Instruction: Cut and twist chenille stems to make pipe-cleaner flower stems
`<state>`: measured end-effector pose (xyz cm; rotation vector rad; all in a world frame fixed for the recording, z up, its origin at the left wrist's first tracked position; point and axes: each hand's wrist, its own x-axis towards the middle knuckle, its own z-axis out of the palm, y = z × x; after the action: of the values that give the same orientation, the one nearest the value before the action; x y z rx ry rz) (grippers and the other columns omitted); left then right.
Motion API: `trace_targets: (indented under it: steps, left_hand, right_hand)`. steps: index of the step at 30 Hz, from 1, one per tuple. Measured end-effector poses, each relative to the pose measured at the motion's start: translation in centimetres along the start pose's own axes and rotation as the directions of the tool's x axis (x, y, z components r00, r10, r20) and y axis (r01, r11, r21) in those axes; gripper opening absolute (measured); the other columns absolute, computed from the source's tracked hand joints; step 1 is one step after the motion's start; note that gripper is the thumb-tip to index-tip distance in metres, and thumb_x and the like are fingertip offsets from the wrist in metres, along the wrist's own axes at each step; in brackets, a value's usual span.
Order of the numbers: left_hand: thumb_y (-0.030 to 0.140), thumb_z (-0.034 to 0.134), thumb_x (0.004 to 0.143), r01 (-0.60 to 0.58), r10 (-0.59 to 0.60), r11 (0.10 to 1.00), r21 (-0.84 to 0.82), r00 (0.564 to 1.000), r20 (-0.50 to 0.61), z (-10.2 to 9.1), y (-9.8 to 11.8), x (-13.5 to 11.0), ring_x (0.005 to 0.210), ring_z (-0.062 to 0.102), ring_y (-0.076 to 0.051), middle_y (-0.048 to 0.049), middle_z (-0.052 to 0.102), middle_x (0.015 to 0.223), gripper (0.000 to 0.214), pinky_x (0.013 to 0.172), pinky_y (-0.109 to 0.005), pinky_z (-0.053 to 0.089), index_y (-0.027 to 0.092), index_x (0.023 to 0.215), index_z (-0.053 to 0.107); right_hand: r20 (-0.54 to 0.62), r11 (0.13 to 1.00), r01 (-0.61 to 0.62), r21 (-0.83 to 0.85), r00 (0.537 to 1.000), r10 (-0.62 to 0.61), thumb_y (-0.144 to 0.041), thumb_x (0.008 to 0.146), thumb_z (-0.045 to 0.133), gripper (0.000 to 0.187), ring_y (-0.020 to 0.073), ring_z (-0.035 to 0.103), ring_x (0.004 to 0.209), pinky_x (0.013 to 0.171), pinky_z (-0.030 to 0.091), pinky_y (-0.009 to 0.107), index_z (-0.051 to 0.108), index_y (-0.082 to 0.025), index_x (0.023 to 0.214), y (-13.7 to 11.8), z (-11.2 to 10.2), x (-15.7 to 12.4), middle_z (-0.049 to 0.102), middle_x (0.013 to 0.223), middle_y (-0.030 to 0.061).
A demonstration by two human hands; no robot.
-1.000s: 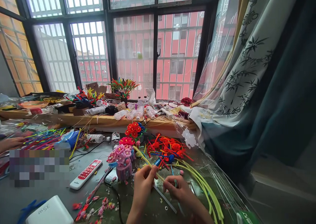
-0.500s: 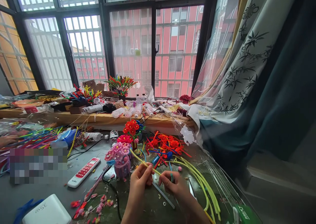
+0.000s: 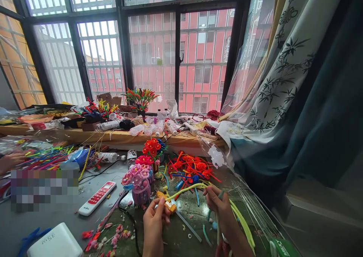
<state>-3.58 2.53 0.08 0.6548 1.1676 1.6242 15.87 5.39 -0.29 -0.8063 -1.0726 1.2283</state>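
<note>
My left hand (image 3: 154, 221) is closed around a small orange and yellow piece (image 3: 167, 203) at the near end of a yellow-green pipe cleaner (image 3: 187, 189). That pipe cleaner arcs rightward to my right hand (image 3: 218, 204), whose fingers pinch its other end. A teal pipe cleaner piece (image 3: 219, 195) also sits in my right hand. Just beyond my left hand stands a small pink pot of pink pipe-cleaner flowers (image 3: 140, 181).
Red and orange pipe-cleaner flowers (image 3: 193, 166) lie heaped behind my hands, and a bundle of yellow-green stems (image 3: 244, 226) lies to the right. A white and red remote (image 3: 98, 197) and a white box (image 3: 55, 243) are at left. Another person's hand (image 3: 10, 161) is at far left.
My hands have pulled apart: the right hand moved right and up with the pipe cleaner's end, the left dropped slightly. The pipe cleaner now bends in an arc between them.
</note>
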Motion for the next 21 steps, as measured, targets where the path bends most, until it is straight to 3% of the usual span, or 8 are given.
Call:
trace_targets:
  steps: [7, 10, 13, 16, 21]
  left_hand:
    - [0.082, 0.062, 0.048, -0.062, 0.015, 0.952, 0.3, 0.988, 0.157, 0.8, 0.3, -1.1, 0.024, 0.036, -0.007, 0.0025, 0.046, 0.033, 0.068, 0.03, -0.019, 0.022, 0.015, 0.051, 0.058]
    - [0.086, 0.046, 0.06, -0.144, 0.045, 0.876, 0.461, 0.975, 0.218, 1.2, 0.4, -1.4, 0.028, 0.042, -0.011, -0.0003, 0.047, 0.036, 0.074, 0.034, -0.022, 0.028, 0.015, 0.048, 0.06]
    - [0.081, 0.046, 0.068, -0.287, 0.169, 0.773, 0.565, 0.953, 0.253, 1.3, 0.9, -1.4, 0.042, 0.051, -0.015, -0.0032, 0.055, 0.046, 0.071, 0.045, -0.025, 0.036, 0.014, 0.056, 0.067]
    - [0.077, 0.051, 0.069, -0.366, 0.25, 0.774, 0.517, 0.927, 0.281, 1.2, 1.7, -1.1, 0.052, 0.053, -0.016, -0.0031, 0.06, 0.056, 0.066, 0.051, -0.026, 0.039, 0.014, 0.074, 0.073]
    - [0.064, 0.067, 0.067, -0.273, 0.171, 0.917, 0.29, 0.928, 0.331, 1.7, 2.8, -0.7, 0.05, 0.049, -0.012, 0.0009, 0.056, 0.059, 0.055, 0.045, -0.021, 0.036, 0.013, 0.088, 0.069]
  right_hand:
    - [0.039, 1.0, 0.009, -0.016, 0.999, -0.008, -0.056, 0.08, 0.062, 0.042, 0.007, 0.022, 0.043, 0.045, 0.014, 0.025, 0.059, -0.015, 0.07, 0.2, 1.0, -0.1, 0.031, 0.045, -0.0081]
    - [0.105, 0.999, 0.012, -0.037, 0.994, -0.008, -0.057, 0.081, 0.061, 0.043, 0.0072, 0.024, 0.043, 0.044, 0.017, 0.024, 0.06, -0.015, 0.072, 0.5, 2.1, -0.5, 0.033, 0.046, -0.0077]
    - [0.182, 0.998, 0.004, -0.058, 0.983, 0.007, -0.057, 0.081, 0.061, 0.042, 0.0076, 0.029, 0.044, 0.045, 0.022, 0.023, 0.061, -0.015, 0.077, 0.6, 2.9, -0.8, 0.037, 0.048, -0.0072]
    - [0.287, 0.996, 0.014, -0.084, 0.958, 0.011, -0.056, 0.081, 0.062, 0.041, 0.008, 0.035, 0.047, 0.047, 0.026, 0.022, 0.063, -0.015, 0.078, 0.7, 3.4, -1.0, 0.041, 0.05, -0.0058]
    - [0.444, 0.979, 0.036, -0.203, 0.894, 0.059, -0.057, 0.081, 0.061, 0.043, 0.0085, 0.035, 0.049, 0.048, 0.025, 0.022, 0.066, -0.014, 0.077, 0.9, 3.9, -1.1, 0.043, 0.052, -0.0047]
